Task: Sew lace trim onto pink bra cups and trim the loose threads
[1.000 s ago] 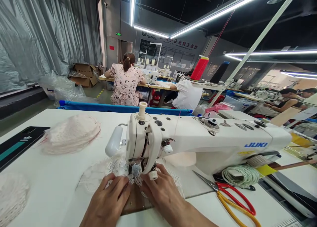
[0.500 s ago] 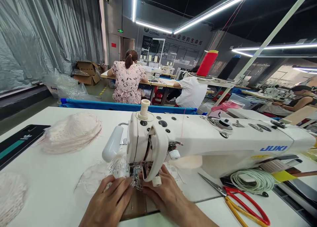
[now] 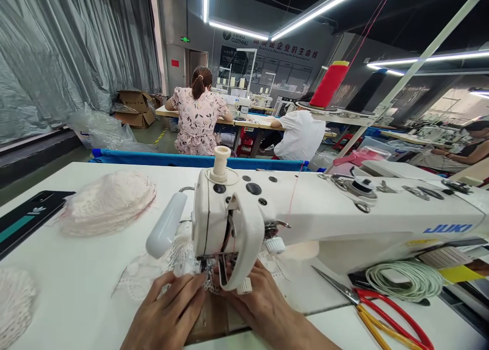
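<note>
A white sewing machine stands across the white table. White lace fabric lies under its needle head. My left hand rests on the lace just left of the presser foot, fingers together and pressing down. My right hand lies flat on the right side, fingertips tucked under the machine head at the needle. Both hands touch the same lace piece.
A pile of pinkish lace pieces lies at the left, another lace pile at the near left edge, beside a dark phone. Red and yellow scissors and a coiled cord lie right. Other people sit at far tables.
The view has shifted closer and to the left along the machine. Both hands stay at the needle, edging slightly forward with the lace.
</note>
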Demonstrator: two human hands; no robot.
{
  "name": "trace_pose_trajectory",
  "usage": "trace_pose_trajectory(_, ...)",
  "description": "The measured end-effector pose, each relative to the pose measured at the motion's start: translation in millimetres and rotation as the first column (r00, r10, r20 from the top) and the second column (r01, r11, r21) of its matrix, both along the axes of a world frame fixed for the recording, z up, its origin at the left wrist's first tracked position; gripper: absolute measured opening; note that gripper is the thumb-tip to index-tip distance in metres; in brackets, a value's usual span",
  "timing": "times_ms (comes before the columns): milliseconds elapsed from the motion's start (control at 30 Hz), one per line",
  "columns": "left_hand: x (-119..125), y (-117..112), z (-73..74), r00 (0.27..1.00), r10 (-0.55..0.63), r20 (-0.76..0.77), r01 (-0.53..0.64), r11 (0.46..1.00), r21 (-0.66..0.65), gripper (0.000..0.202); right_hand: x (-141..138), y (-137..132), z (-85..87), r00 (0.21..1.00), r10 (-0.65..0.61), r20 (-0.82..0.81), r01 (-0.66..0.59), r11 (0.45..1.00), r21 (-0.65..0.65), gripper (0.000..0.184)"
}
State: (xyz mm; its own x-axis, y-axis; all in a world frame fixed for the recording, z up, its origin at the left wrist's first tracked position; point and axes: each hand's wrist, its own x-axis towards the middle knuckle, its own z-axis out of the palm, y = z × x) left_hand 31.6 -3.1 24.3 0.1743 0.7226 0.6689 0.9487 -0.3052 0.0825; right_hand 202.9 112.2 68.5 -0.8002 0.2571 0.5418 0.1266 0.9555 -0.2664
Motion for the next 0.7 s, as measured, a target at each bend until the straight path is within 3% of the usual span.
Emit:
trace_pose_trajectory(167, 1, -1, 12.4, 1.000, -0.002, 0.028, 0.003, 0.999, -0.038, 0.034, -1, -2, 1.9, 0.999, -0.012, -0.039, 0.013, 1.000, 0.029, 0.016)
trace_pose_trajectory(300, -2, -1, 13.1, 1.000, -0.008, 0.001, 0.008, 1.000, -0.001, 0.037, -1, -3, 4.8, 0.994, -0.033, -0.104, 0.041, 0.997, 0.070, 0.016)
trace_pose_trajectory(433, -1, 0, 15.4, 1.000, -0.003, -0.015, 0.003, 1.000, 0.019, 0.037, 1, -3, 6.2, 0.998, -0.044, -0.047, 0.048, 0.996, 0.073, 0.009)
trace_pose_trajectory(700, 0, 1, 19.9, 1.000, -0.018, -0.006, 0.018, 1.000, 0.013, 0.036, 3, 5, 1.5, 0.998, 0.025, 0.062, -0.027, 0.999, 0.034, 0.016)
